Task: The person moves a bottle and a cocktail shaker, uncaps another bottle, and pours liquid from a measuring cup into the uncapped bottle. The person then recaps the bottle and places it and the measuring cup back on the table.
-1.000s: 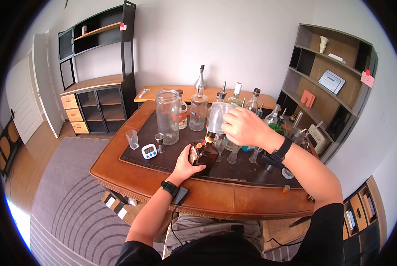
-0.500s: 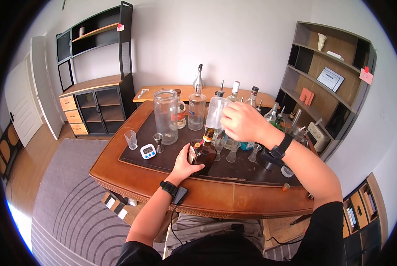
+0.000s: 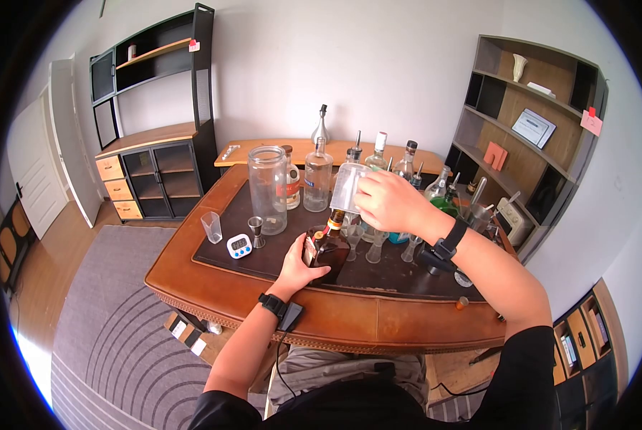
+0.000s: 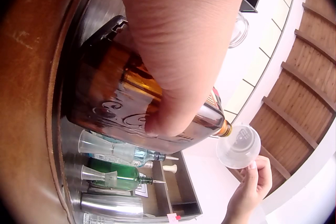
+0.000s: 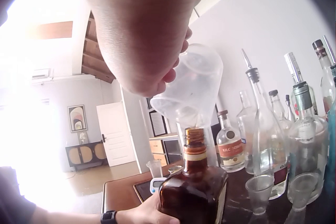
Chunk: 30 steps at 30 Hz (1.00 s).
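My left hand [image 3: 299, 266] grips a dark brown glass bottle [image 3: 332, 249] with embossed lettering, upright at the front of the desk. Its uncapped, threaded neck [image 5: 195, 142] shows in the right wrist view. Above it, my right hand [image 3: 393, 201] holds a translucent plastic cup [image 3: 347, 186] by its side, thumb and fingers pinching the wall. The cup is tipped, its lower edge right at the bottle's mouth. From below, the left wrist view shows the cup [image 4: 239, 148] overlapping the bottle's opening.
Left of the bottle stand a tall glass jar [image 3: 269, 193], a metal jigger [image 3: 256, 231], a white timer [image 3: 239, 246] and a small clear cup [image 3: 211, 226]. Several bottles and small clear measuring cups [image 3: 377, 247] crowd behind and right. A brown leather-edged desk [image 3: 407, 315] bears everything.
The tipped cup rises slightly off the bottle's mouth, then comes down to it again and a little left. The left hand keeps its grip on the bottle.
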Available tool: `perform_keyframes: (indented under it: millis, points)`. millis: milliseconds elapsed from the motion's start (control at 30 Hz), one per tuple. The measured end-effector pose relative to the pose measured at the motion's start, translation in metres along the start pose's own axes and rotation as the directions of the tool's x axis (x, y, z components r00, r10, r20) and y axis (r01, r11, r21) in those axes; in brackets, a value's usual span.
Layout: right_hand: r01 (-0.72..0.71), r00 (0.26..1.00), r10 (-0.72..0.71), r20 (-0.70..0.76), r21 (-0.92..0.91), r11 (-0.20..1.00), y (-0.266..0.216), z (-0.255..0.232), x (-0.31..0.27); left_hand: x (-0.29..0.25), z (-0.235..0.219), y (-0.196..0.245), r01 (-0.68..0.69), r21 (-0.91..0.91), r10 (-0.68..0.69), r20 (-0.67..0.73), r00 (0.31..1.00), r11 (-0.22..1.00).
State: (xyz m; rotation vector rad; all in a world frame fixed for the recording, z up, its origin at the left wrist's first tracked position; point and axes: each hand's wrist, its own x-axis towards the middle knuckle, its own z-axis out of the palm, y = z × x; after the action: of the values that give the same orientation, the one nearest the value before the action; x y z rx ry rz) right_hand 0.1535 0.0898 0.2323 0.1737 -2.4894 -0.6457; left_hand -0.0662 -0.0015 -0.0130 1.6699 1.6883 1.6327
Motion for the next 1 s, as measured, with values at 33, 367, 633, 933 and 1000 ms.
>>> perform_keyframes:
  millis: [33, 367, 633, 933, 1000]
  points:
    - [-0.011, 1.0, 0.011, -0.005, 0.0, 1.0, -0.001, 0.0, -0.001, 0.0, 0.0, 0.0, -0.001, -0.007, 0.002, 0.006, 1.0, 1.0]
    - [-0.035, 0.999, 0.037, 0.017, -0.093, 0.995, -0.01, -0.002, -0.009, 0.001, 0.0, -0.004, 0.004, -0.039, -0.003, 0.026, 1.0, 0.999]
    - [-0.432, 0.863, 0.476, -0.166, 0.243, 0.869, -0.004, -0.005, -0.036, 0.0, -0.001, -0.003, 0.023, -0.039, -0.023, 0.025, 0.999, 0.999]
    - [-0.62, 0.26, 0.871, 0.416, 0.764, -0.179, -0.039, 0.056, -0.157, 0.001, 0.003, -0.003, 0.03, -0.065, -0.033, -0.049, 0.998, 0.997]
    - [-0.617, 0.215, 0.86, 0.462, 0.747, -0.247, -0.054, 0.078, -0.187, 0.0, 0.002, 0.003, 0.077, 0.032, -0.072, -0.146, 0.987, 0.996]
